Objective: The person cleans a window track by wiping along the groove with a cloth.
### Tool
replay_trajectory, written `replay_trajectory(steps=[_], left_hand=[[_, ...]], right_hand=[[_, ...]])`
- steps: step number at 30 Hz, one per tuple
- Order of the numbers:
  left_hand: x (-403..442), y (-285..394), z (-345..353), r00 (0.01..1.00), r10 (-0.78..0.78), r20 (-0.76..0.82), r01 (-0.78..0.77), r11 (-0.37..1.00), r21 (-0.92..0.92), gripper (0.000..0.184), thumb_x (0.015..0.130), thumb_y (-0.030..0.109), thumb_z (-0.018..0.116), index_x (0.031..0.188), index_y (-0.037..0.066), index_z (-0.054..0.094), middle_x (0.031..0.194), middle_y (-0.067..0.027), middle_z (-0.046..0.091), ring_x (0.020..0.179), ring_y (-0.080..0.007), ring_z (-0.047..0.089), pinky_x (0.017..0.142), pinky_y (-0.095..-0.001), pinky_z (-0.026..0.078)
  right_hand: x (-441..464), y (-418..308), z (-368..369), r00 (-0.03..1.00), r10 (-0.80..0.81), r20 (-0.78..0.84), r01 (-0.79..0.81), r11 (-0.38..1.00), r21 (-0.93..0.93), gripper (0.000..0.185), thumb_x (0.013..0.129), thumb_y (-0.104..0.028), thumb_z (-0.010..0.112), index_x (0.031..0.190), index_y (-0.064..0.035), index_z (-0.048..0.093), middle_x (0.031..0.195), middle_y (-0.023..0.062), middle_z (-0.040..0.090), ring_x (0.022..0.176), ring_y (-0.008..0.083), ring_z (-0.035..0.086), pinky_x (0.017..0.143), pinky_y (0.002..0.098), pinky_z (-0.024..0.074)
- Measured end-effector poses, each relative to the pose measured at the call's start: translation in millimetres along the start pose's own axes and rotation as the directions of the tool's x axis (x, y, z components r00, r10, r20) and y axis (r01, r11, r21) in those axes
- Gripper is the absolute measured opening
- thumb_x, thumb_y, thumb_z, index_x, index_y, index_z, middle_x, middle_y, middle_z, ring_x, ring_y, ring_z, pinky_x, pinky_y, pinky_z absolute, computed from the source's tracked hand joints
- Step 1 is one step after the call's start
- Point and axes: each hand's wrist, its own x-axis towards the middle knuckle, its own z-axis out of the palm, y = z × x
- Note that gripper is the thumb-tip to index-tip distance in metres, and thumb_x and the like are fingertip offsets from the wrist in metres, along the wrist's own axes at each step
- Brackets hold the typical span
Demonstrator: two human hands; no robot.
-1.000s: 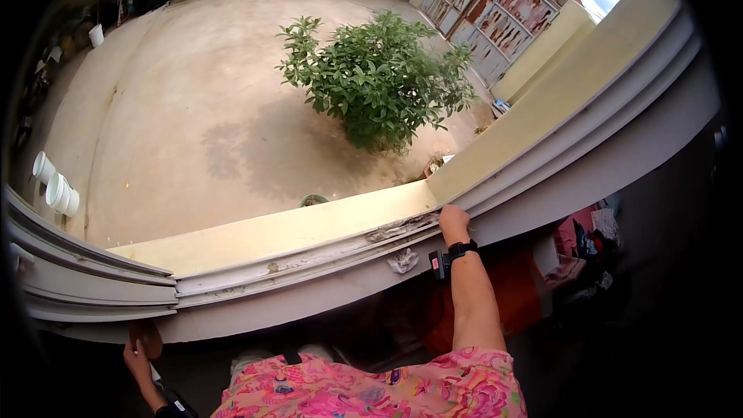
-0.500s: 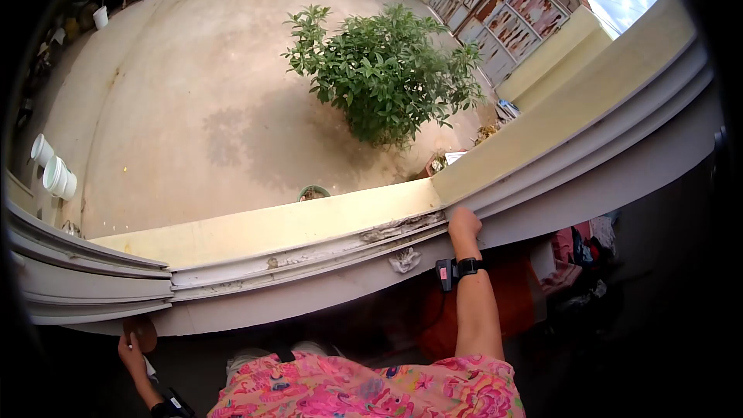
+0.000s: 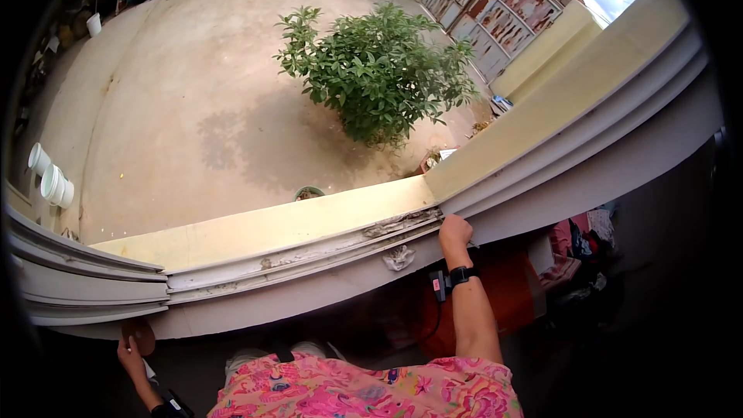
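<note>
Between the right hand (image 3: 455, 230), curled closed, and left hand (image 3: 130, 354), gripping a brown disc (image 3: 142, 337), runs the dirt-marked window track (image 3: 317, 254).

Beyond the pink floral cloth top (image 3: 371, 391) show pale trousers (image 3: 244, 358), a black wristband (image 3: 175, 402) to its left and a black wrist strap (image 3: 463, 274) with boxy, pink-labelled module (image 3: 439, 286) and cable (image 3: 439, 316) above its right side.
</note>
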Motion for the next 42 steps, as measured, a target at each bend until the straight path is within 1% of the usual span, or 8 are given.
replay_trajectory(steps=[7, 15, 19, 21, 25, 38, 40, 42], left_hand=[[0.4, 0.6, -2.3, 1.000, -0.005, 0.011, 0.005, 0.999, 0.038, 0.028, 0.084, 0.016, 0.049, 0.104, -0.004, 0.053, 0.094, -0.0152, 0.059, 0.084, -0.0208, 0.057, 0.074, -0.0293, 0.042], [4.0, -10.6, -2.5, 0.997, -0.067, 0.023, 0.065, 0.993, 0.102, 0.029, 0.083, 0.016, 0.049, 0.105, -0.003, 0.052, 0.094, -0.0155, 0.059, 0.084, -0.0209, 0.056, 0.074, -0.0294, 0.042], [1.7, -14.7, -0.9, 1.000, -0.009, 0.019, 0.008, 0.998, 0.054, 0.030, 0.084, 0.017, 0.049, 0.105, -0.003, 0.052, 0.093, -0.0151, 0.059, 0.083, -0.0199, 0.056, 0.073, -0.0292, 0.042], [2.9, -9.5, -1.9, 0.999, -0.042, 0.024, 0.040, 0.997, 0.066, 0.030, 0.084, 0.017, 0.049, 0.105, -0.004, 0.052, 0.092, -0.0149, 0.059, 0.083, -0.0196, 0.056, 0.073, -0.0291, 0.042], [0.0, -6.4, 0.3, 0.999, -0.033, -0.005, 0.034, 0.999, 0.030, 0.029, 0.084, 0.017, 0.049, 0.104, -0.004, 0.052, 0.091, -0.0149, 0.059, 0.081, -0.0195, 0.056, 0.072, -0.0292, 0.042], [-2.7, 4.7, -1.4, 1.000, 0.005, 0.003, -0.005, 0.999, 0.053, 0.027, 0.084, 0.018, 0.048, 0.100, -0.004, 0.053, 0.088, -0.0156, 0.059, 0.080, -0.0206, 0.057, 0.071, -0.0298, 0.042], [-2.9, 9.2, -1.6, 1.000, -0.006, -0.004, 0.006, 0.998, 0.060, 0.027, 0.084, 0.018, 0.048, 0.100, -0.004, 0.053, 0.088, -0.0156, 0.059, 0.080, -0.0205, 0.057, 0.071, -0.0298, 0.042], [-2.8, 8.9, -0.8, 1.000, -0.016, -0.010, 0.017, 0.998, 0.067, 0.027, 0.084, 0.018, 0.048, 0.100, -0.004, 0.053, 0.088, -0.0156, 0.059, 0.080, -0.0205, 0.057, 0.071, -0.0299, 0.042]], right_hand=[[19.7, -2.6, 20.0, 1.000, 0.005, -0.022, -0.006, 1.000, -0.018, 0.019, 0.079, -0.012, 0.047, 0.075, -0.0101, 0.065, 0.080, 0.0087, 0.064, 0.074, 0.0236, 0.062, 0.060, 0.0322, 0.0495], [23.6, -12.3, 5.8, 0.989, -0.111, 0.100, 0.113, 0.993, -0.015, 0.018, 0.079, -0.013, 0.048, 0.080, -0.0094, 0.066, 0.086, 0.0100, 0.063, 0.081, 0.0247, 0.061, 0.066, 0.0328, 0.0489], [13.9, -18.8, -15.4, 0.975, -0.176, 0.138, 0.178, 0.984, -0.001, 0.019, 0.079, -0.014, 0.048, 0.082, -0.0088, 0.065, 0.089, 0.0107, 0.063, 0.085, 0.0254, 0.060, 0.069, 0.0341, 0.0481], [20.2, -16.8, -23.3, 0.966, -0.150, 0.209, 0.163, 0.986, -0.045, 0.019, 0.078, -0.015, 0.048, 0.084, -0.0081, 0.065, 0.090, 0.0112, 0.062, 0.085, 0.0260, 0.060, 0.070, 0.0347, 0.0476], [28.7, -5.7, -25.1, 0.986, -0.063, 0.152, 0.068, 0.997, -0.025, 0.018, 0.078, -0.014, 0.049, 0.084, -0.0094, 0.065, 0.090, 0.0109, 0.062, 0.086, 0.0256, 0.060, 0.070, 0.0338, 0.0476], [19.8, -11.6, -22.9, 0.982, -0.116, 0.146, 0.125, 0.991, -0.050, 0.018, 0.078, -0.014, 0.049, 0.085, -0.0102, 0.065, 0.089, 0.0113, 0.062, 0.083, 0.0254, 0.061, 0.067, 0.0326, 0.0486], [18.7, -4.8, -20.8, 0.989, 0.013, 0.148, -0.015, 1.000, 0.014, 0.017, 0.077, -0.015, 0.050, 0.085, -0.0082, 0.064, 0.089, 0.0120, 0.062, 0.084, 0.0269, 0.060, 0.068, 0.0338, 0.0486], [3.6, -7.2, -14.2, 0.993, -0.026, 0.111, 0.016, 0.996, 0.089, 0.017, 0.077, -0.014, 0.050, 0.084, -0.0073, 0.064, 0.089, 0.0127, 0.062, 0.083, 0.0275, 0.060, 0.068, 0.0344, 0.0487]])
